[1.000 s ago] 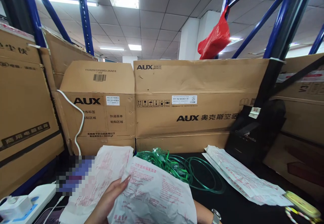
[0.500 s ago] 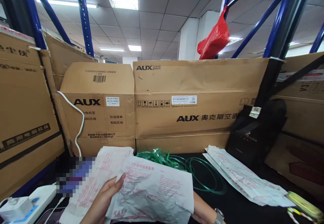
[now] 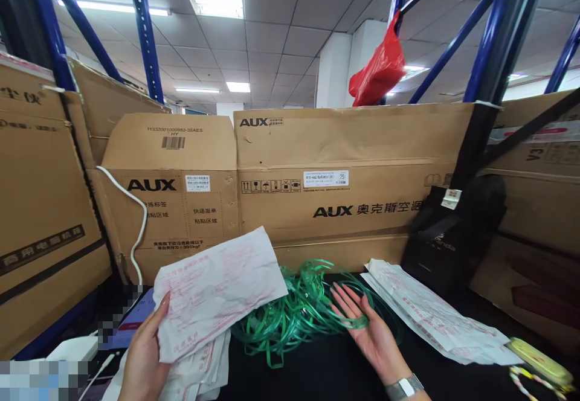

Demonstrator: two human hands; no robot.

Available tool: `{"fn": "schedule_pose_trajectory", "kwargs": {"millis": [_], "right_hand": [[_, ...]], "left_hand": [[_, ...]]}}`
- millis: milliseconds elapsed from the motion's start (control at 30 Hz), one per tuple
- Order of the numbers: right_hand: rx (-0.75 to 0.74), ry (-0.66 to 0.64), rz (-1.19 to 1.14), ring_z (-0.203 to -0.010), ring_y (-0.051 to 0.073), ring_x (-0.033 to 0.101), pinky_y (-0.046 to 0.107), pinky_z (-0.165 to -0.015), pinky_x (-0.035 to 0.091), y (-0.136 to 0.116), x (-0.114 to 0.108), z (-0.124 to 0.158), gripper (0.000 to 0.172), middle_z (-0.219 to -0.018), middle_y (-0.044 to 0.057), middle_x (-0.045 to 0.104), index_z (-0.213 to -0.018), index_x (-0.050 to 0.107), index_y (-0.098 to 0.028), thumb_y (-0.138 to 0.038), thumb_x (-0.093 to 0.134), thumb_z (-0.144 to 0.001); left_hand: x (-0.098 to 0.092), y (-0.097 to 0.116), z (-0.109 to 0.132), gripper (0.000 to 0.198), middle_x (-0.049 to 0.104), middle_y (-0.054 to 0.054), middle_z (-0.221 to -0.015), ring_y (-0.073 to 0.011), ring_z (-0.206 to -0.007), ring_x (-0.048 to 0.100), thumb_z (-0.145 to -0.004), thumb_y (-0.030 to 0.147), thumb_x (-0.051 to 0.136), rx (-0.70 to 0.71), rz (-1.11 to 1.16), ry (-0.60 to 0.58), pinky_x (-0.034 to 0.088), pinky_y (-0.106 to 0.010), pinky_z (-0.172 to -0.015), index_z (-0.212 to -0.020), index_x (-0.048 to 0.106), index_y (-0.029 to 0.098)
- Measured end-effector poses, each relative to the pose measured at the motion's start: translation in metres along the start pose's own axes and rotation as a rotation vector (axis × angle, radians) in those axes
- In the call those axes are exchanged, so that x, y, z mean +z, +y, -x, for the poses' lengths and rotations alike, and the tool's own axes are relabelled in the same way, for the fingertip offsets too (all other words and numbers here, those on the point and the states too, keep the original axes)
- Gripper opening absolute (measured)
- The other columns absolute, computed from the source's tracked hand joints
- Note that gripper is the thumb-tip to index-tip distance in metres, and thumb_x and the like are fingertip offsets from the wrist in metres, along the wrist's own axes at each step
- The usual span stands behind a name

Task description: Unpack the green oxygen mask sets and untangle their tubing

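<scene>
Left grip (image 3: pixel 142 359) was clenched on a white paper pouch with red print (image 3: pixel 217 286): thumb on the printed face, fingers hidden behind. It pinched the pouch at its lower-left corner, w/ the rest raised off the table. The pouch's long axis ran from lower left up to upper right, so the free end pointed toward the middle of the scene.

Right grip (image 3: pixel 367 328) was released, palm up and fingers spread. A loop of the green plastic tubing tangle (image 3: pixel 290 313) lay across its fingertips (image 3: pixel 347 304), touching but not closed on.

Key relation: the tubing sat on the black table (image 3: pixel 326 371) btwn the two grips, just left of the right grip and just right of the pouch's lower edge. It spread wider left-to-right than front-to-back. The right grip was the nearer one, already in contact at the tangle's right edge. The left grip was apart from it, w/ the pouch in btwn.

Below the left grip lay a loose stack of more white printed pouches (image 3: pixel 199 371). A second flat pile of white pouches (image 3: pixel 430 319) lay near the right grip, on its far side from the tubing. At the back stood brown AUX cardboard boxes (image 3: pixel 344 171) and a black bag (image 3: pixel 453 232). A metal wristwatch (image 3: pixel 405 386) was on the right wrist.
</scene>
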State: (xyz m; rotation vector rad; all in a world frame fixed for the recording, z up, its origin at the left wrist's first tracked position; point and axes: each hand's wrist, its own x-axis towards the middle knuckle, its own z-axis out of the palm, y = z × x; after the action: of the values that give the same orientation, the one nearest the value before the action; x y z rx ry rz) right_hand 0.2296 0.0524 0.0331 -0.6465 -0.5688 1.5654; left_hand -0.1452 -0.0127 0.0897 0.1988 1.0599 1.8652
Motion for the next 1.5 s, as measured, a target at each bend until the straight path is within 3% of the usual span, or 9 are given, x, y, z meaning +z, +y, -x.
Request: {"fn": "schedule_pose_trajectory", "kwargs": {"millis": [167, 267, 367, 467, 633, 800, 967, 1167, 1500], "right_hand": [[-0.037, 0.136, 0.207, -0.098, 0.025, 0.061, 0.041, -0.085, 0.050, 0.007, -0.029, -0.010, 0.013, -0.098, 0.010, 0.066, -0.080, 0.059, -0.019, -0.030, 0.062, -0.073], [-0.284, 0.435, 0.393, -0.101, 0.029, 0.058, 0.045, -0.085, 0.050, 0.008, -0.034, -0.010, 0.026, -0.096, 0.008, 0.065, -0.084, 0.058, -0.019, -0.029, 0.069, -0.062], [-0.643, 0.716, 0.680, -0.123, 0.033, 0.038, 0.050, -0.102, 0.030, 0.000, -0.016, 0.002, 0.051, -0.124, 0.011, 0.051, -0.107, 0.054, -0.017, -0.037, 0.069, -0.062], [-0.933, 0.514, 0.900, -0.125, 0.026, 0.035, 0.044, -0.108, 0.020, -0.004, 0.009, 0.019, 0.043, -0.131, 0.010, 0.044, -0.112, 0.054, -0.018, -0.041, 0.056, -0.076], [-0.485, -0.081, 0.819, -0.098, 0.026, 0.057, 0.040, -0.086, 0.045, 0.014, 0.032, 0.031, 0.040, -0.109, 0.012, 0.061, -0.103, 0.062, -0.021, -0.049, 0.058, -0.075], [-0.058, -0.356, 0.691, -0.079, 0.022, 0.062, 0.037, -0.077, 0.047, 0.030, 0.043, 0.032, 0.043, -0.088, 0.008, 0.067, -0.095, 0.065, -0.019, -0.048, 0.070, -0.065], [-0.101, -0.248, 0.731, -0.064, 0.015, 0.054, 0.027, -0.065, 0.043, 0.028, 0.046, 0.031, 0.032, -0.065, 0.001, 0.061, -0.067, 0.064, -0.016, -0.047, 0.071, -0.062], [-0.112, -0.219, 0.792, -0.056, 0.011, 0.042, 0.023, -0.054, 0.035, 0.021, 0.041, 0.028, 0.037, -0.057, -0.002, 0.049, -0.058, 0.057, -0.016, -0.050, 0.070, -0.060], [-0.119, -0.245, 0.888, -0.056, 0.012, 0.042, 0.023, -0.051, 0.035, 0.014, 0.035, 0.025, 0.038, -0.058, -0.001, 0.050, -0.060, 0.061, -0.016, -0.053, 0.067, -0.062]], "left_hand": [[0.000, -0.004, -0.001, 0.031, 0.071, -0.003, -0.101, -0.0211, -0.102, 0.061, -0.077, 0.013, 0.056, 0.038, -0.015, -0.005, 0.049, -0.032, -0.090, -0.107, 0.062, 0.017], [0.000, -0.009, 0.001, 0.021, 0.072, -0.002, -0.096, -0.0203, -0.104, 0.060, -0.076, 0.012, 0.057, 0.034, -0.024, -0.046, 0.047, -0.031, -0.092, -0.094, 0.067, 0.017], [0.003, -0.011, 0.004, 0.021, 0.072, -0.004, -0.096, -0.0208, -0.105, 0.059, -0.076, 0.011, 0.057, 0.009, -0.033, -0.074, 0.046, -0.032, -0.093, -0.093, 0.067, 0.016], [0.006, -0.013, 0.009, 0.021, 0.072, -0.006, -0.095, -0.0216, -0.105, 0.059, -0.076, 0.010, 0.057, -0.002, -0.051, -0.073, 0.046, -0.032, -0.093, -0.094, 0.067, 0.013], [0.009, -0.022, 0.015, 0.025, 0.073, -0.009, -0.086, -0.0246, -0.096, 0.064, -0.073, 0.006, 0.058, -0.056, -0.111, -0.143, 0.050, -0.034, -0.087, -0.096, 0.066, 0.011], [0.008, -0.034, 0.020, 0.035, 0.073, -0.007, -0.089, -0.0254, -0.093, 0.065, -0.072, 0.011, 0.062, -0.132, -0.138, -0.232, 0.052, -0.035, -0.083, -0.106, 0.062, 0.016], [0.010, -0.037, 0.021, 0.037, 0.073, -0.006, -0.090, -0.0253, -0.096, 0.064, -0.065, 0.017, 0.070, -0.108, -0.187, -0.251, 0.051, -0.032, -0.082, -0.101, 0.065, 0.017], [0.009, -0.037, 0.013, 0.035, 0.074, -0.003, -0.077, -0.0214, -0.088, 0.065, -0.047, 0.027, 0.082, -0.011, -0.236, -0.237, 0.050, -0.023, -0.075, -0.079, 0.069, 0.017], [0.000, -0.019, 0.001, 0.034, 0.062, 0.001, -0.057, -0.0140, -0.055, 0.054, -0.056, 0.045, 0.075, 0.051, -0.645, -0.576, 0.040, -0.020, -0.053, -0.072, 0.069, 0.015]]}}
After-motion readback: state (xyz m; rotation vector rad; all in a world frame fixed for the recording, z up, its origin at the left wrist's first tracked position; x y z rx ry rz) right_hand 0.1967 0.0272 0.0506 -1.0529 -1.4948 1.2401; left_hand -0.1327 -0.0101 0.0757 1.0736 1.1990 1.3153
